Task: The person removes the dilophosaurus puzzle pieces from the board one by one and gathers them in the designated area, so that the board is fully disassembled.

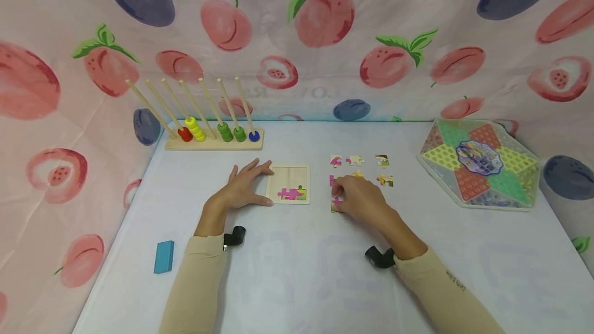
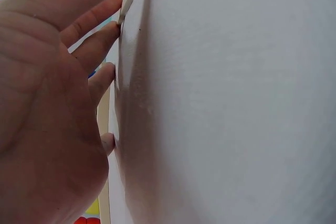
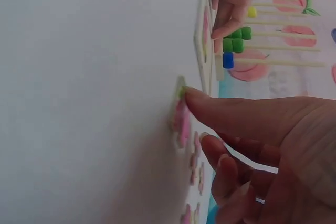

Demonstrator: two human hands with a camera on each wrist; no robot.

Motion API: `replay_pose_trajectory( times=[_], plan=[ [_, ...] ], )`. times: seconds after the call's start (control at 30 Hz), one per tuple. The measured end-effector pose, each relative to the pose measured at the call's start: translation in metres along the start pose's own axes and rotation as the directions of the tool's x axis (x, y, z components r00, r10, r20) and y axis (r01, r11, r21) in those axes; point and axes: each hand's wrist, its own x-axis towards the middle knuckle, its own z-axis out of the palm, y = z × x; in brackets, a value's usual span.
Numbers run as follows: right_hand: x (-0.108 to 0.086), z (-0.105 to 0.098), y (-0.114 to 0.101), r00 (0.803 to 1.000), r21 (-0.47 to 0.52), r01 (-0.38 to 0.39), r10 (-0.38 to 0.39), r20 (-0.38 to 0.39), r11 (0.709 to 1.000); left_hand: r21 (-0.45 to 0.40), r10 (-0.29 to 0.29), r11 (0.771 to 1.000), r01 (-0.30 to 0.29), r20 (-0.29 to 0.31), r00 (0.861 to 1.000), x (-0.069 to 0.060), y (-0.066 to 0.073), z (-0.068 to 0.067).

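Observation:
A square wooden puzzle tray [image 1: 289,174] lies flat on the table, with joined pink and green puzzle pieces [image 1: 292,194] in its lower right part. My left hand [image 1: 244,185] spreads along the tray's left side, its thumb at the near corner and its index fingertip by the far end. Right of the tray, my right hand [image 1: 362,197] is low over loose jigsaw pieces. Its thumb touches a pink and green piece [image 3: 181,119], while the other fingers bend loosely beside it. Further loose pieces [image 1: 355,161] lie behind this hand, some partly hidden by it.
Behind the left hand stands a wooden peg rack [image 1: 213,143] with coloured beads. A blue block [image 1: 164,257] lies at the left. On the right rests a clear hexagonal case [image 1: 480,164]. A fruit-print cloth [image 1: 320,86] hangs behind the table.

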Motion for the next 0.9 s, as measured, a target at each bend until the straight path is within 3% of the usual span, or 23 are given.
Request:
replay_pose_trajectory(
  times=[0.27, 0.5, 0.8, 0.9],
  plan=[
    [0.024, -0.018, -0.006, 0.989, 0.100, 0.134, -0.140, 0.053, 0.986, -0.003, 0.002, 1.000, -0.002, 0.005, 1.000, 0.001, 0.000, 0.000],
    [0.049, -0.016, -0.028, 0.931, 0.202, 0.317, -0.345, 0.121, 0.927, 0.009, -0.010, 1.000, 0.010, 0.010, 1.000, 0.001, 0.000, 0.000],
    [0.068, 0.004, -0.057, 0.881, 0.128, 0.385, -0.405, 0.243, 0.914, 0.010, 0.003, 1.000, -0.003, 0.004, 1.000, 0.001, -0.002, 0.000],
    [0.069, 0.011, -0.058, 0.875, 0.102, 0.400, -0.412, 0.255, 0.911, 0.003, 0.004, 1.000, -0.004, 0.000, 1.000, 0.001, -0.002, 0.000]
  ],
)
